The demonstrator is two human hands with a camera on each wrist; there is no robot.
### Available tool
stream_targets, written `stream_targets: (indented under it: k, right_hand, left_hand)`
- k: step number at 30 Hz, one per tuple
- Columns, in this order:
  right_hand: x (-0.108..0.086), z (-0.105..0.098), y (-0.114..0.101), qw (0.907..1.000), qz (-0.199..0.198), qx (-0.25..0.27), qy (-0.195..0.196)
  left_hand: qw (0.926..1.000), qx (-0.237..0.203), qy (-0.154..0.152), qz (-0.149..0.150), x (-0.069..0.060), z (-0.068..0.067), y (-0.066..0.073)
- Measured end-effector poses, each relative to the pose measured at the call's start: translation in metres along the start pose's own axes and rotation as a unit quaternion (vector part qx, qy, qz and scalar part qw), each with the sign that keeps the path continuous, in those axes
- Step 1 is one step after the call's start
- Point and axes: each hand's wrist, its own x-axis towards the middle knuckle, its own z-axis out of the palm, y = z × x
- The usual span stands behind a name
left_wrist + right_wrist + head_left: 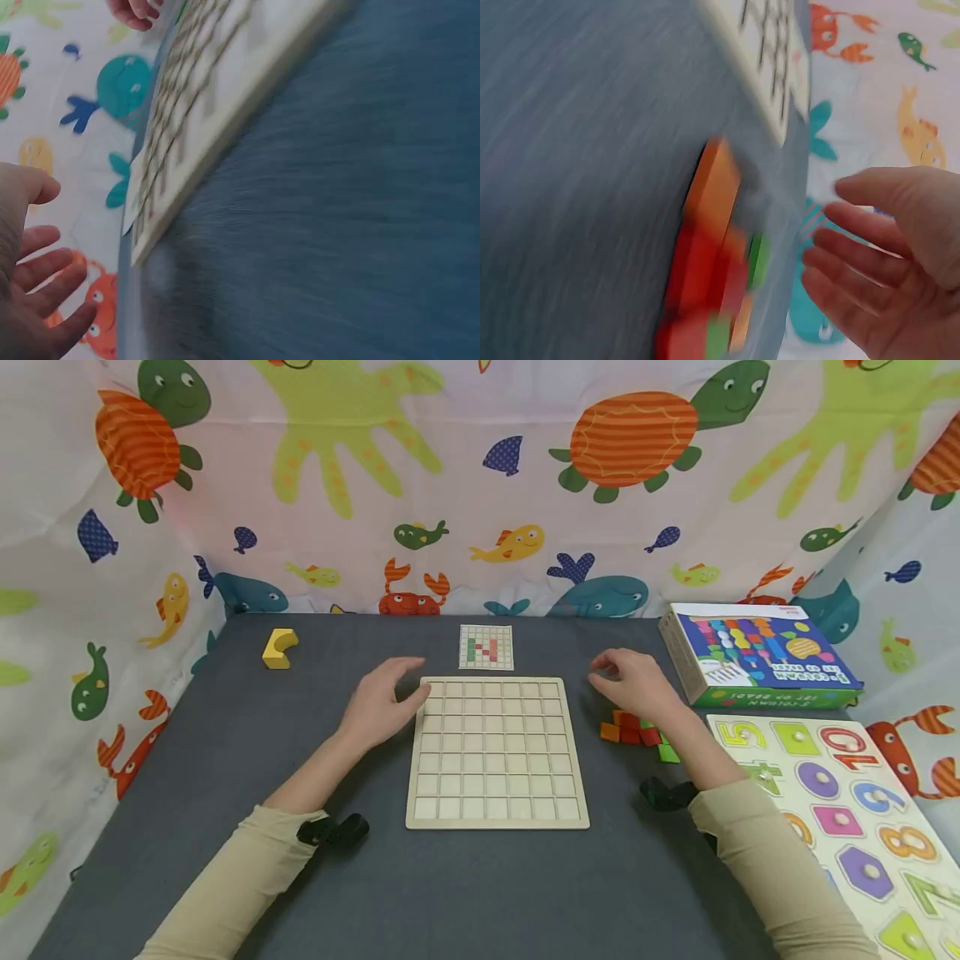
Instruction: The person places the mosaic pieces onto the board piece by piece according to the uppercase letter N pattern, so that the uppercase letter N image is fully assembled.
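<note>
A pale wooden grid board (496, 752) lies in the middle of the dark table. My left hand (384, 702) is at its upper left corner with fingers spread and nothing held; whether the thumb touches the rim I cannot tell. To the board's right my right hand (633, 681) hovers with loosely bent fingers, also holding nothing. Under that hand and wrist lie small orange, red and green blocks (630, 727), partly hidden by it. In the right wrist view these blocks (705, 262) look blurred. A small pattern card (486, 647) with coloured squares lies just behind the board.
A yellow block with a curved notch (280, 648) stands at the back left. At the back right is a colourful box (761, 656), with a number-and-shape puzzle board (840, 827) in front of it. A curtain printed with sea animals (450, 468) encloses the table's back and sides.
</note>
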Motion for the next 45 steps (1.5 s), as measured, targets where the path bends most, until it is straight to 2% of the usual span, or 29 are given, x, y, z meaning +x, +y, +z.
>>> stream_targets:
  k: [3,6,9,12,15,20,27,30,37,45]
  right_hand:
    - [-0.012,-0.009,0.012,0.9988,-0.014,-0.006,-0.048]
    - [-0.023,-0.014,0.023,0.9965,-0.019,-0.014,-0.08]
    - [-0.031,-0.016,0.029,0.9951,-0.031,-0.021,-0.092]
    - [-0.036,-0.014,0.032,0.9949,-0.038,-0.024,-0.09]
    - [-0.04,-0.012,0.032,0.9947,-0.034,-0.031,-0.092]
    - [-0.039,-0.009,0.027,0.9938,-0.029,-0.037,-0.1]
    - [-0.033,-0.003,0.024,0.9945,-0.017,-0.014,-0.103]
    - [-0.029,-0.003,0.023,0.9944,-0.017,-0.012,-0.103]
    - [-0.032,-0.011,0.022,0.9921,-0.041,-0.041,-0.112]
    - [-0.036,-0.018,0.028,0.9885,-0.037,-0.057,-0.135]
  left_hand:
    - [0.9979,-0.037,-0.053,0.009,-0.021,0.002,-0.001]
    - [0.992,-0.04,-0.119,0.012,-0.039,0.005,-0.004]
    - [0.9835,-0.033,-0.177,0.019,-0.053,0.008,-0.007]
    - [0.9762,-0.019,-0.214,0.032,-0.063,0.011,-0.009]
    - [0.9725,-0.008,-0.229,0.044,-0.066,0.013,-0.01]
    - [0.9669,0.011,-0.249,0.056,-0.063,0.013,-0.013]
    - [0.9487,0.02,-0.308,0.066,-0.057,0.005,-0.014]
    - [0.944,0.025,-0.321,0.072,-0.056,0.002,-0.014]
    - [0.9422,0.017,-0.324,0.082,-0.055,0.0,-0.011]
    - [0.9425,0.015,-0.325,0.078,-0.057,-0.001,-0.01]
